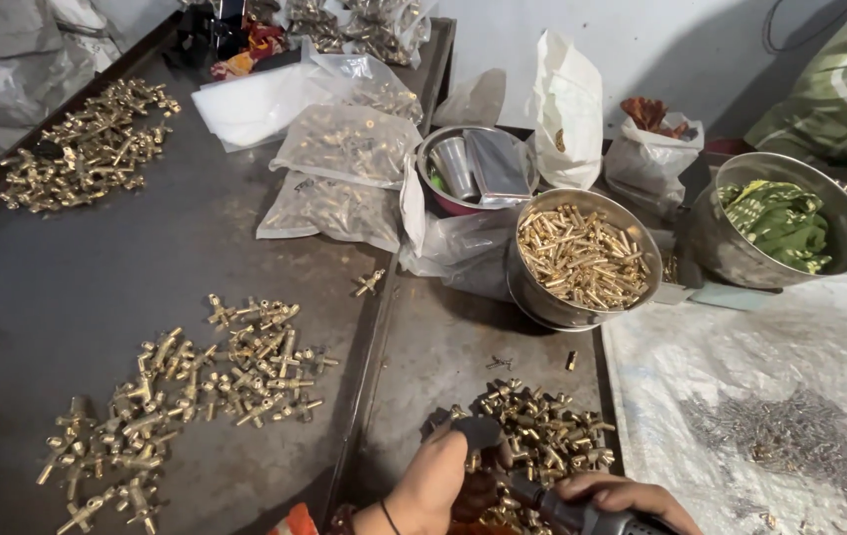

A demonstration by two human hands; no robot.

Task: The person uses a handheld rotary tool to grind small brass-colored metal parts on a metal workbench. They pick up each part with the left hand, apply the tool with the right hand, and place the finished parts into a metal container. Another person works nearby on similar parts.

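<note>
Right now the left hand (433,476) pinches a brass fitting (475,434), fingers narrow; the right hand (617,495) grips a grey tool (567,515) just beside, the brass pile (542,431) ahead.

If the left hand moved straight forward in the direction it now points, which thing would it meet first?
Probably the small heap of brass fittings just ahead: the left hand points up and right, its fingertip already at the heap's near edge. Depth is uncertain.

Dim indoor light from above, soft and slightly cool. The dark desk (126,287) shows a dull sheen. The steel bowl (582,260) rim glints and casts a soft shadow forward. Centre is sharp; edges bend and blur slightly.
</note>
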